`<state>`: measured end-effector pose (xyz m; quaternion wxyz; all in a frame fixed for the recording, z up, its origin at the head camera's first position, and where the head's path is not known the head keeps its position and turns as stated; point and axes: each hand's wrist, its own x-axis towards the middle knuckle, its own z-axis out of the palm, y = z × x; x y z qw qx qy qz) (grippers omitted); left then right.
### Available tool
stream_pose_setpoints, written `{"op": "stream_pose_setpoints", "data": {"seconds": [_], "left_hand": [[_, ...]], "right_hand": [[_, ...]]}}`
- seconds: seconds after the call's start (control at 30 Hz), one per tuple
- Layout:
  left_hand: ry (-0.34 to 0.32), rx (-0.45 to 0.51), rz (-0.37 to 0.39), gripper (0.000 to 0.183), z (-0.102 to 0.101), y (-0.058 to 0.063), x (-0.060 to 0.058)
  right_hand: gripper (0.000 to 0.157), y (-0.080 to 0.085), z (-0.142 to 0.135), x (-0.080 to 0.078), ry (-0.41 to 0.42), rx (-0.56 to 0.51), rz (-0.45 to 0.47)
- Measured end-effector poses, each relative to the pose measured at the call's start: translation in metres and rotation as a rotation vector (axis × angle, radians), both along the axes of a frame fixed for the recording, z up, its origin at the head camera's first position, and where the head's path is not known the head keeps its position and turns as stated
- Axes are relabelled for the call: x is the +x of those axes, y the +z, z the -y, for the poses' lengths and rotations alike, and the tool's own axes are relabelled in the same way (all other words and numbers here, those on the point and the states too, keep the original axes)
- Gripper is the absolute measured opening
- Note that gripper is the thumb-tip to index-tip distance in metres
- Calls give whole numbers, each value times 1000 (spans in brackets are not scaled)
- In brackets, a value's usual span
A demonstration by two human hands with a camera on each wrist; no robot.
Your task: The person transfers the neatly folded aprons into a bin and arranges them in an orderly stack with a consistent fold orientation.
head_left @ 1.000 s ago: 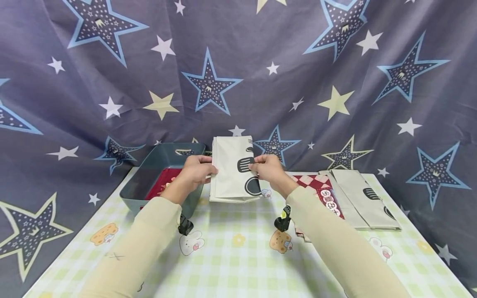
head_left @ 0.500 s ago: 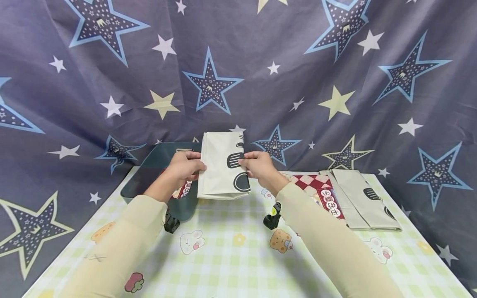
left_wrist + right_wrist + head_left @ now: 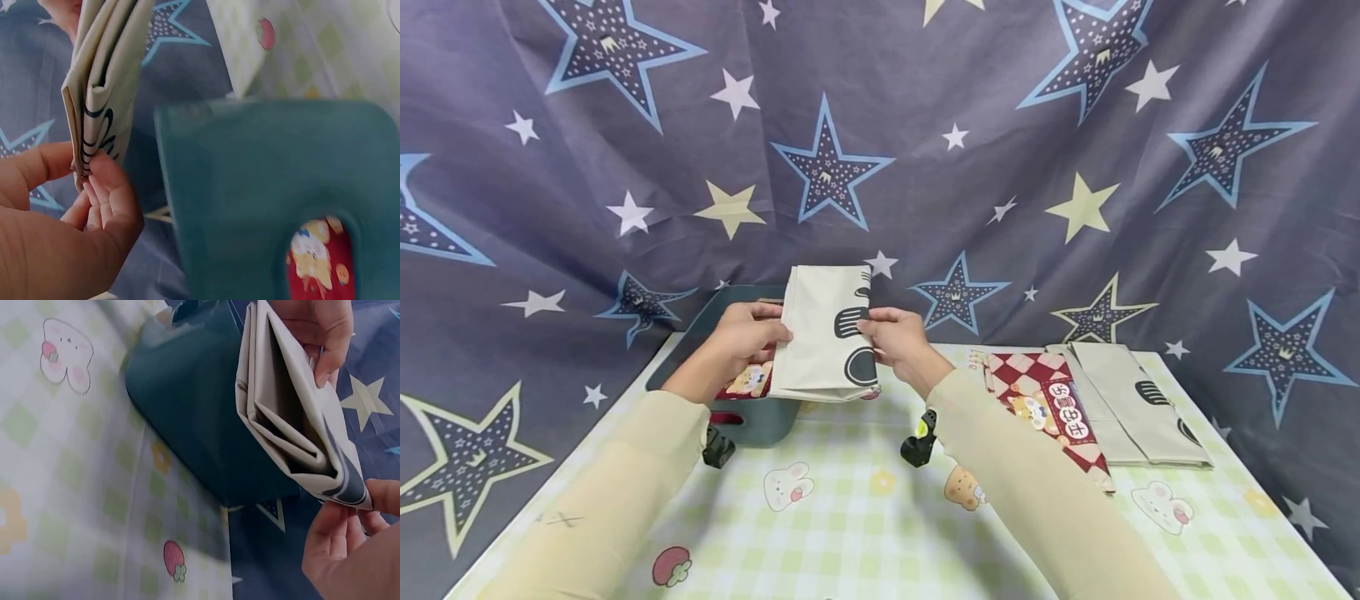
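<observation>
A folded cream cloth with dark utensil prints point(image 3: 812, 333) is held up between both hands in the head view. My left hand point(image 3: 745, 333) pinches its left edge, thumb on the near face. At its right edge my right hand point(image 3: 901, 340) pinches it beside a printed spatula. The right wrist view shows the stacked layers of the cloth point(image 3: 281, 419) end-on. Behind and to the left stands a dark teal bin point(image 3: 767, 423), partly hidden by the left hand and the cloth. Inside lies a red cloth with a cartoon print point(image 3: 751, 381), also visible through the handle hole in the left wrist view.
On the right of the table lie a red checkered cloth with a cartoon bear point(image 3: 1037, 400) and another folded cream cloth point(image 3: 1120, 408). A green checkered tablecloth point(image 3: 827, 533) covers the table. A star-printed curtain point(image 3: 895, 200) hangs behind.
Both hands have carried the folded cream cloth leftward, and it now overlaps the right part of the bin. More of the red checkered cloth on the right shows now.
</observation>
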<state>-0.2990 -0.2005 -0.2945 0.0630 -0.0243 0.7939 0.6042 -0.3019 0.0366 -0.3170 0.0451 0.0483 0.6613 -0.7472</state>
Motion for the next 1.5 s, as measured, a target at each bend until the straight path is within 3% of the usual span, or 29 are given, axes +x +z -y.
{"op": "stream_pose_setpoints", "data": {"seconds": [0.37, 0.83, 1.2, 1.5], "left_hand": [[-24, -7, -19, 61, 31, -8, 0], [-26, -118, -19, 61, 63, -1, 6], [-23, -106, 7, 67, 84, -1, -1], [6, -134, 6, 64, 98, -8, -8]], "right_hand": [[28, 3, 25, 8, 57, -59, -1], [40, 5, 45, 7, 212, -180, 17], [51, 3, 58, 8, 332, -332, 2], [59, 3, 69, 9, 388, -358, 19]]}}
